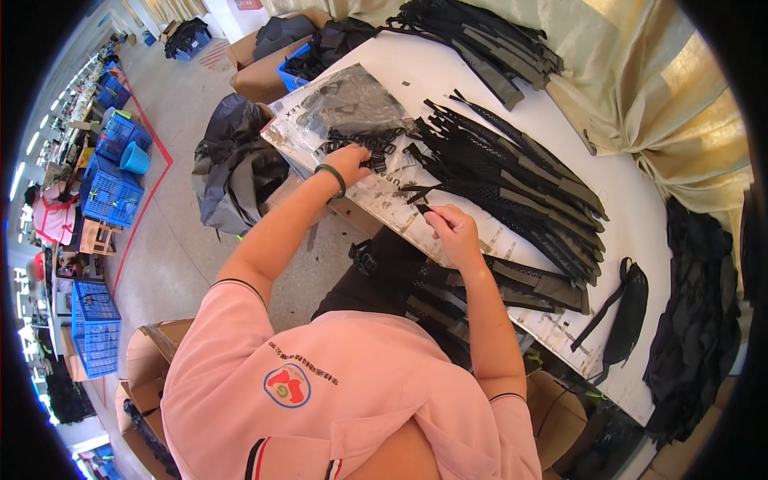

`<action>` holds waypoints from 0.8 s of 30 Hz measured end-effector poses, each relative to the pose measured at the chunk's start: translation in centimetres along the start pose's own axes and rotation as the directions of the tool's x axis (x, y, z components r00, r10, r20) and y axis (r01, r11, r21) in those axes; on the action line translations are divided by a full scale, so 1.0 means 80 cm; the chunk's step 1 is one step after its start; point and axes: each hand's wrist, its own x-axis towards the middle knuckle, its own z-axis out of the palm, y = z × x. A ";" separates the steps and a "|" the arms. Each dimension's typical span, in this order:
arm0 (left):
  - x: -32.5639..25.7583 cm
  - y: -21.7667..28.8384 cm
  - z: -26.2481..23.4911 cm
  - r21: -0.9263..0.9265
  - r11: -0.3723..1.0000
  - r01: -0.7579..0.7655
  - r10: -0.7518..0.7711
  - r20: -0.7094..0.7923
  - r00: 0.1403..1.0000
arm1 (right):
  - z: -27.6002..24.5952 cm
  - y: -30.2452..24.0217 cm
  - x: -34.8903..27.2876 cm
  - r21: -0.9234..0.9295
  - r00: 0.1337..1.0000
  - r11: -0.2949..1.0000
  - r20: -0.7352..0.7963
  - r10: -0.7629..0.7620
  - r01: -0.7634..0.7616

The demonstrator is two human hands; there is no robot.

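At the table's left end, a pile of small black plastic buckles (382, 146) lies by a clear plastic bag (348, 100). My left hand (350, 167), with a dark band round its wrist, is at the pile's near edge, its fingers closed on a black buckle they partly hide. My right hand (454, 232) pinches the end of a black webbing strap (424, 210) above the table's front edge. Just beyond it fans a stack of black mesh-and-webbing straps (512, 180). More black straps (536, 286) hang over the front edge toward my lap.
Another strap bundle (488, 44) lies at the table's far side, below a beige curtain (640, 104). A black padded piece (626, 320) and a heap of black fabric (692, 320) are at right. A black plastic bag (232, 164) and blue crates (112, 188) stand on the floor at left.
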 end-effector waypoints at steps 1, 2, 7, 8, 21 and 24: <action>-0.002 -0.001 -0.001 0.011 1.000 -0.011 0.011 -0.040 0.999 | -0.001 -0.001 0.000 0.078 0.998 0.995 0.002 0.064 -0.064; -0.004 0.014 -0.013 0.013 1.000 -0.021 0.022 -0.032 0.999 | -0.005 0.000 -0.001 0.159 0.991 0.979 -0.004 0.133 -0.131; -0.047 0.083 -0.042 -0.822 0.565 0.068 -0.086 0.023 0.996 | -0.022 -0.017 -0.009 0.303 0.967 0.918 0.066 0.246 -0.255; -0.060 0.107 -0.047 -0.954 0.277 0.119 -0.011 0.121 0.993 | -0.025 -0.019 -0.010 0.326 0.964 0.908 0.104 0.243 -0.264; -0.090 0.175 -0.001 -0.888 -0.267 0.374 0.253 0.310 0.917 | -0.030 -0.029 -0.029 0.451 0.943 0.831 0.211 0.256 -0.327; -0.088 0.175 0.000 -0.880 -0.291 0.375 0.298 0.289 0.910 | -0.030 -0.029 -0.031 0.470 0.942 0.818 0.213 0.258 -0.330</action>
